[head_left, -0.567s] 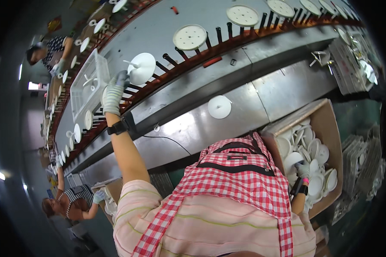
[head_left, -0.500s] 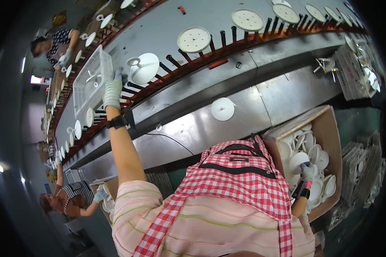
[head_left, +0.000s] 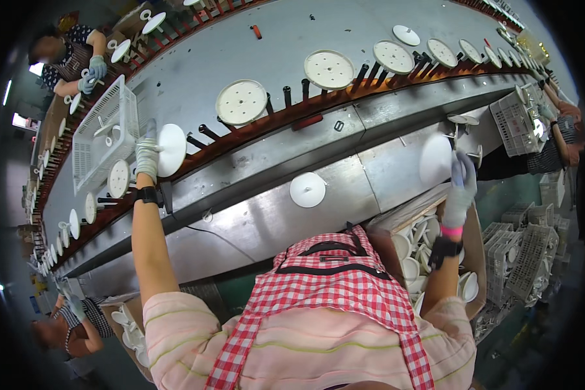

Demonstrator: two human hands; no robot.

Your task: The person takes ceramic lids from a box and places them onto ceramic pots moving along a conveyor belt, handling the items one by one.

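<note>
Head view: beyond the cardboard box [head_left: 385, 250], the right hand [head_left: 461, 183] grips a blurred white disc [head_left: 434, 160]. Far left of that box, the left hand [head_left: 147, 151] touches a tilted white disc [head_left: 173, 150]; whether gripping, I cannot tell.

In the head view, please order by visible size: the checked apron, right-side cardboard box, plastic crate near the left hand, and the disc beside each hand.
1. Checked apron
2. Cardboard box
3. Plastic crate
4. Left-hand disc and right-hand disc: too alike to rank
</note>
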